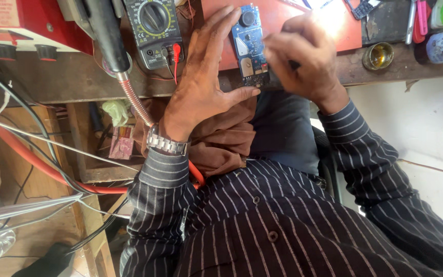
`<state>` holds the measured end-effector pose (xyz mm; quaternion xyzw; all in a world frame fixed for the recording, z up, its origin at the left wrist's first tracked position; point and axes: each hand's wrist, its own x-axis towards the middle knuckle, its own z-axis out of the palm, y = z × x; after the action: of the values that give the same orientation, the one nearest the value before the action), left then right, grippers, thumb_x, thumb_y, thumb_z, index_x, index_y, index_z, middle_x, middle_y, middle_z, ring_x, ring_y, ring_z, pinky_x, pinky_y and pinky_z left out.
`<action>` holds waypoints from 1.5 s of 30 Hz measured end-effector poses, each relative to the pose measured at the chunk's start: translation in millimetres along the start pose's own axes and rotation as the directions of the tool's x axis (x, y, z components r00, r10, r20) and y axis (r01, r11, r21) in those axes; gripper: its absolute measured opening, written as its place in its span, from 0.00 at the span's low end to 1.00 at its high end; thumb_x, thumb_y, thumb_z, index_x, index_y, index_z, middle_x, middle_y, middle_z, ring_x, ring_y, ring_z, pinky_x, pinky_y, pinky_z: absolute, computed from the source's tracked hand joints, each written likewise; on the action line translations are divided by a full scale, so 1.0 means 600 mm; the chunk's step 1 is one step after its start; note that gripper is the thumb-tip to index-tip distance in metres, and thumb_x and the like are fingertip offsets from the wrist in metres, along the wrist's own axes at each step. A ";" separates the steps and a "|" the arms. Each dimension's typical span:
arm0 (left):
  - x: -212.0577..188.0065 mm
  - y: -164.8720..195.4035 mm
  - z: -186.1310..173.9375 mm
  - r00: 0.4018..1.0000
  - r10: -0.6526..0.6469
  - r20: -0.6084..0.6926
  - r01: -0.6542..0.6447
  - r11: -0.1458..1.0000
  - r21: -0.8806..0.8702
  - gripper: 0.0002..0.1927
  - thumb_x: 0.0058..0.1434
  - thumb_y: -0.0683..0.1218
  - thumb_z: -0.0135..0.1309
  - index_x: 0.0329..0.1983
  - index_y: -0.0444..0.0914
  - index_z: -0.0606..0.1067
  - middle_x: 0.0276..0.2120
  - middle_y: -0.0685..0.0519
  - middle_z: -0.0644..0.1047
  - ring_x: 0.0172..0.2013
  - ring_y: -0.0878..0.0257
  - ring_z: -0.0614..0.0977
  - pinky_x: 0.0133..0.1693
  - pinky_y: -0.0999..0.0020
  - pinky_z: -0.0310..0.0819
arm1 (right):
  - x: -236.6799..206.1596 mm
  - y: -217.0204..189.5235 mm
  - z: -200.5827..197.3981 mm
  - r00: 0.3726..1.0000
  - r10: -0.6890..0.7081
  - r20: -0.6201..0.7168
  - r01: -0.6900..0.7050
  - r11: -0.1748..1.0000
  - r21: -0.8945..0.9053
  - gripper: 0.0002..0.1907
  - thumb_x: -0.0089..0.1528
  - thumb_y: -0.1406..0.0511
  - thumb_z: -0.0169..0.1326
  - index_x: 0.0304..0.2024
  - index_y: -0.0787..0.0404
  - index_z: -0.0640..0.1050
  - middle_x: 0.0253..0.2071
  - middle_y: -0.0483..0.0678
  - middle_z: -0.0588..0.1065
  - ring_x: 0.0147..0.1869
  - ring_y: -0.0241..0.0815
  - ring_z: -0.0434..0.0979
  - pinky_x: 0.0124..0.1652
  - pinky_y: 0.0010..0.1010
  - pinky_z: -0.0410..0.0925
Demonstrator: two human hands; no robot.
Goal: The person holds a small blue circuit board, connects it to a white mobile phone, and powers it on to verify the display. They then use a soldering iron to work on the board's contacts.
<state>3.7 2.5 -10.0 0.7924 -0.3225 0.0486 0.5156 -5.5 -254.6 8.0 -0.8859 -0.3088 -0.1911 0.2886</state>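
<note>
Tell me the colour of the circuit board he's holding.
Blue, with small white and tan parts; the circuit board shows best in the head view.

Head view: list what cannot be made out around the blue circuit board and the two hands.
- Right hand: the dark thing in its grip is hidden by the curled fingers; its kind cannot be told.
- Blue circuit board: its small parts are too small to identify; the right edge is covered by the right hand.
- Left hand: its palm side faces away.
- Multimeter: its top is cut off by the upper edge.
</note>
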 end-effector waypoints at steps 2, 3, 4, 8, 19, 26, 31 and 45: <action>-0.001 0.000 0.001 1.000 -0.002 0.001 0.002 1.000 0.000 0.59 0.53 0.53 0.82 0.77 0.44 0.53 0.74 0.48 0.58 0.74 0.49 0.61 0.75 0.57 0.58 | -0.005 0.008 0.003 0.998 0.031 -0.057 -0.029 0.998 0.049 0.09 0.74 0.72 0.66 0.51 0.65 0.77 0.45 0.51 0.74 0.45 0.44 0.77 0.43 0.30 0.71; -0.002 -0.001 0.000 1.000 0.000 0.001 0.000 1.000 0.001 0.59 0.53 0.53 0.82 0.77 0.44 0.53 0.74 0.48 0.58 0.74 0.49 0.61 0.75 0.57 0.58 | -0.006 0.012 0.004 0.995 0.048 -0.085 -0.042 0.996 0.074 0.10 0.74 0.73 0.66 0.50 0.66 0.76 0.45 0.52 0.74 0.43 0.44 0.78 0.41 0.29 0.71; -0.002 -0.001 0.000 1.000 0.001 0.001 -0.001 1.000 0.002 0.59 0.53 0.53 0.82 0.77 0.44 0.53 0.74 0.48 0.57 0.74 0.49 0.60 0.75 0.57 0.58 | -0.007 0.014 0.007 0.995 0.056 -0.082 -0.047 0.993 0.112 0.11 0.73 0.73 0.66 0.49 0.67 0.75 0.45 0.52 0.74 0.43 0.44 0.78 0.41 0.28 0.71; -0.004 -0.004 0.002 1.000 0.002 0.000 -0.002 1.000 0.010 0.59 0.53 0.54 0.82 0.77 0.44 0.53 0.74 0.49 0.57 0.74 0.49 0.60 0.75 0.57 0.58 | -0.006 0.014 0.008 0.994 0.072 -0.083 -0.060 0.988 0.143 0.14 0.70 0.70 0.68 0.45 0.68 0.73 0.42 0.53 0.74 0.42 0.45 0.79 0.39 0.27 0.71; -0.004 -0.007 0.005 1.000 0.020 -0.011 -0.020 1.000 0.002 0.58 0.53 0.54 0.82 0.77 0.45 0.53 0.74 0.49 0.57 0.74 0.49 0.60 0.75 0.57 0.58 | 0.006 -0.001 0.006 0.984 0.102 -0.149 -0.096 0.994 0.048 0.06 0.74 0.73 0.63 0.48 0.68 0.77 0.42 0.52 0.79 0.43 0.43 0.82 0.43 0.30 0.73; -0.001 -0.004 0.004 1.000 0.018 -0.008 -0.018 1.000 0.010 0.58 0.52 0.53 0.82 0.76 0.44 0.55 0.73 0.49 0.58 0.72 0.49 0.63 0.74 0.58 0.59 | 0.005 0.000 0.004 0.978 0.089 -0.191 -0.094 0.995 -0.018 0.04 0.73 0.74 0.61 0.48 0.67 0.78 0.42 0.52 0.79 0.43 0.44 0.81 0.43 0.31 0.72; -0.004 0.002 0.001 1.000 -0.005 0.000 0.005 1.000 0.017 0.57 0.53 0.54 0.82 0.76 0.44 0.55 0.74 0.49 0.58 0.71 0.49 0.63 0.73 0.58 0.59 | 0.009 -0.003 0.002 0.969 0.180 -0.171 -0.184 0.983 -0.009 0.05 0.72 0.75 0.62 0.46 0.68 0.78 0.40 0.52 0.79 0.39 0.45 0.79 0.41 0.32 0.70; -0.002 0.009 -0.001 1.000 -0.024 0.008 0.024 1.000 -0.013 0.57 0.53 0.53 0.80 0.77 0.44 0.54 0.74 0.48 0.57 0.73 0.48 0.61 0.75 0.56 0.58 | 0.014 -0.012 -0.004 0.995 0.076 -0.066 -0.076 0.997 0.005 0.10 0.72 0.76 0.60 0.55 0.67 0.78 0.46 0.51 0.76 0.42 0.40 0.78 0.41 0.27 0.70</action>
<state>0.1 2.0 -6.0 0.7929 -0.3152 0.0369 0.5201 -4.3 -248.0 16.7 -0.8900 -0.2652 -0.2088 0.3066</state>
